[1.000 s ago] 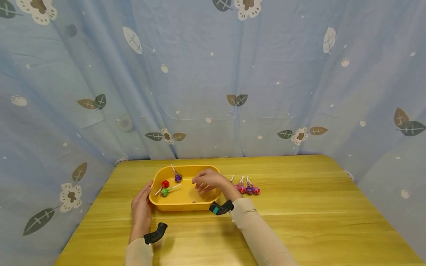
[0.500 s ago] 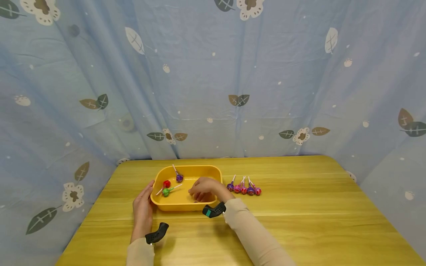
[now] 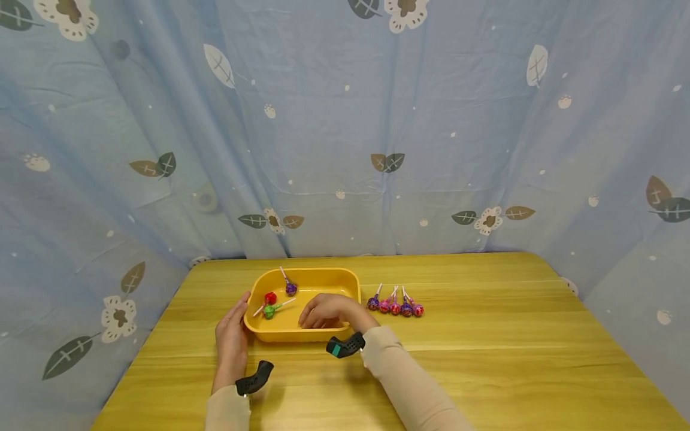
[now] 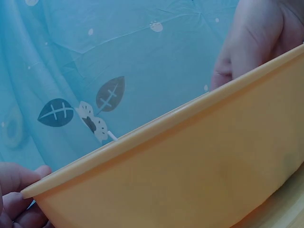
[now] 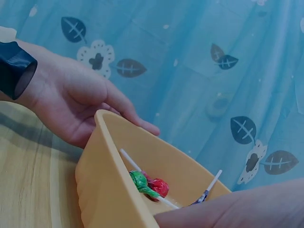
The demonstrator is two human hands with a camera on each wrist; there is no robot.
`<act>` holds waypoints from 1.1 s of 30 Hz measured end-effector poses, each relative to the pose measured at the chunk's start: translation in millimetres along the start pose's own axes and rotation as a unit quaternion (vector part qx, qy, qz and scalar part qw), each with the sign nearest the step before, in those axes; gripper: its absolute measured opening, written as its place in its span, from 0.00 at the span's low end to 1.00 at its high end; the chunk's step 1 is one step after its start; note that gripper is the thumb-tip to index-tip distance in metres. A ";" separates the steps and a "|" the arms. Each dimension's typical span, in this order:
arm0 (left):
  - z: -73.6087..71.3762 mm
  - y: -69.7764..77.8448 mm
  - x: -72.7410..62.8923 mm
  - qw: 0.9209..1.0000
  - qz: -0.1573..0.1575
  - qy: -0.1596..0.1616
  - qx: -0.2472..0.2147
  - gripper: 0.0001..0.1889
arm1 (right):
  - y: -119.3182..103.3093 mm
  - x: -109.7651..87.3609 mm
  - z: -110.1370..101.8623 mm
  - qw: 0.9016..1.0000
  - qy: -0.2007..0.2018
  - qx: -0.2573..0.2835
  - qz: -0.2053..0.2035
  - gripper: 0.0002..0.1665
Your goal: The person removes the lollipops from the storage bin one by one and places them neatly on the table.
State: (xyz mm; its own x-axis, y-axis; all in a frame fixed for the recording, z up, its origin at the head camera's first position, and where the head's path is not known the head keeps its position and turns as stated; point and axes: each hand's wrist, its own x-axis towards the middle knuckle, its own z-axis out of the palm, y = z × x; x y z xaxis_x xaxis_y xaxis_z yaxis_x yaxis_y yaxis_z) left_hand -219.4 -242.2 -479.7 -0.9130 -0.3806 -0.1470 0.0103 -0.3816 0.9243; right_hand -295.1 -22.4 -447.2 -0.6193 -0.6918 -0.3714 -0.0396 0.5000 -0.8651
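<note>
A yellow plastic tray (image 3: pixel 302 273) with raised walls stands on the table. My left hand (image 3: pixel 232 341) holds its left end, with a finger over the rim in the right wrist view. My right hand (image 3: pixel 329 310) reaches down inside the tray's right half, near the front wall. Its fingertips are hidden by the hand and the wall, so I cannot tell whether they hold anything. To its left lie a red lollipop (image 3: pixel 270 297), a green lollipop (image 3: pixel 269 311) and a purple lollipop (image 3: pixel 291 289), the purple one with its stick leaning against the back wall.
Right of the tray, several wrapped lollipops (image 3: pixel 395 307) lie in a row, heads toward me. They rest on a wood-grain table (image 3: pixel 485 335). A blue patterned curtain (image 3: pixel 345 120) hangs behind the table's far edge.
My right hand has moved down and slightly left inside the tray, over a small dark spot seen earlier by the front wall. The left hand stays on the tray.
</note>
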 end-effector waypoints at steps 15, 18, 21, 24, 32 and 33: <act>4.7 -0.7 -0.5 1.000 -0.002 -0.001 0.002 0.23 | 3.3 -4.5 -2.4 0.991 0.045 0.126 -0.010 0.15; 4.5 0.3 -0.8 1.000 -0.004 0.000 0.000 0.23 | 2.0 -7.7 -6.0 0.988 0.049 0.142 -0.024 0.18; 3.2 1.2 -1.1 1.000 -0.007 0.000 0.000 0.23 | 2.2 -10.7 -9.9 0.985 0.041 0.163 -0.039 0.19; 1.9 1.7 -1.6 1.000 -0.011 0.002 0.003 0.24 | 3.3 -14.6 -13.6 0.982 0.035 0.181 -0.048 0.19; 0.7 1.9 -2.0 1.000 -0.014 0.004 -0.003 0.23 | 7.0 -32.1 -24.3 0.961 0.053 0.255 -0.090 0.19; 0.8 2.0 -2.1 1.000 -0.013 0.004 -0.001 0.23 | 7.8 -35.4 -25.6 0.956 0.057 0.270 -0.096 0.20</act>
State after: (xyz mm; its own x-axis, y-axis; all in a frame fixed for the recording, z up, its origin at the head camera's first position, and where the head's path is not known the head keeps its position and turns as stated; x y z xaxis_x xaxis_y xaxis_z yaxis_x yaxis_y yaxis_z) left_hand -217.8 -241.5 -477.4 -0.9095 -0.3774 -0.1745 -0.0131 -0.3935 0.9192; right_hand -293.6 19.4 -432.2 -0.7244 -0.6666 -0.1758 0.2310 0.0057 -0.9729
